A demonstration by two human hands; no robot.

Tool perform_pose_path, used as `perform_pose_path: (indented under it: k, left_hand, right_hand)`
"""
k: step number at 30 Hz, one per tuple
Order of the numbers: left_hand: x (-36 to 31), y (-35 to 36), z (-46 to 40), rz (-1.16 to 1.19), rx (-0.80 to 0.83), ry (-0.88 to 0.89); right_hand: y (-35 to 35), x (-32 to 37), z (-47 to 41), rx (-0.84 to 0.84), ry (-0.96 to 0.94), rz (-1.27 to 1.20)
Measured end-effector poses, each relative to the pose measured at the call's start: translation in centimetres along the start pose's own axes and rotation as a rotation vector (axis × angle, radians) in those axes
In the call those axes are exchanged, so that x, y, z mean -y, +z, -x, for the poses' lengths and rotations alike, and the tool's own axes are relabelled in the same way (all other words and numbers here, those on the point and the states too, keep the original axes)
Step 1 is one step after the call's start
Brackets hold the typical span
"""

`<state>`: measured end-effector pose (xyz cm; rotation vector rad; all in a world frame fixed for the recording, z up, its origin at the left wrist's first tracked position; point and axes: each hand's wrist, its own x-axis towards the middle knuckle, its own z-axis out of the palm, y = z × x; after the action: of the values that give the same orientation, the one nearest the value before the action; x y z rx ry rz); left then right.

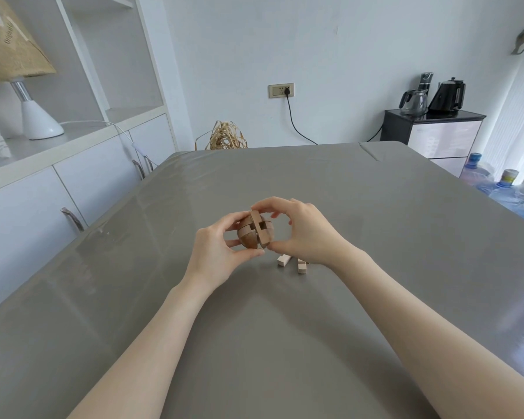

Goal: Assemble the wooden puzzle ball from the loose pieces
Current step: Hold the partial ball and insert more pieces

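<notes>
Head view: the puzzle ball [255, 232], partly built, is held above the middle of the grey table [285, 328], and the fingers on both sides hide much of it. How many pieces are already locked in cannot be made out. The left hand [217, 249] grips the ball's left half, thumb below and fingers curled behind. The right hand [303, 231] pinches a lighter strip piece [261, 228] standing in the ball's slot, fingertips on top, thumb at the bottom. Two loose pieces [294, 263] lie on the table just under the right wrist, their far ends covered. White cabinets with a lamp [22, 77] run along the left; kettles [433, 95] on a dark stand and water jugs [493, 184] sit at the right, partly cut off.
</notes>
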<state>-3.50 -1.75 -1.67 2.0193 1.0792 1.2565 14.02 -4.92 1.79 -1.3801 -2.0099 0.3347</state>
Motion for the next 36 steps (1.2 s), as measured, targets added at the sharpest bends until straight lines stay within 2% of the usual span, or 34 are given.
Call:
perform_pose_path:
  k: [17,28,36]
  left_hand:
    - [-0.3,0.28,0.13,0.027,-0.003,-0.026]
    - [-0.26,0.17,0.09,0.02,0.001,-0.022]
    - [-0.62,0.1,0.29,0.055,0.002,-0.027]
  right_hand:
    - [0.84,-0.56,-0.02,-0.006,0.044,0.024]
    - [0.51,-0.24,0.27,0.018,0.128,-0.17]
    - [0.34,0.0,0.25,0.043,0.115,-0.119]
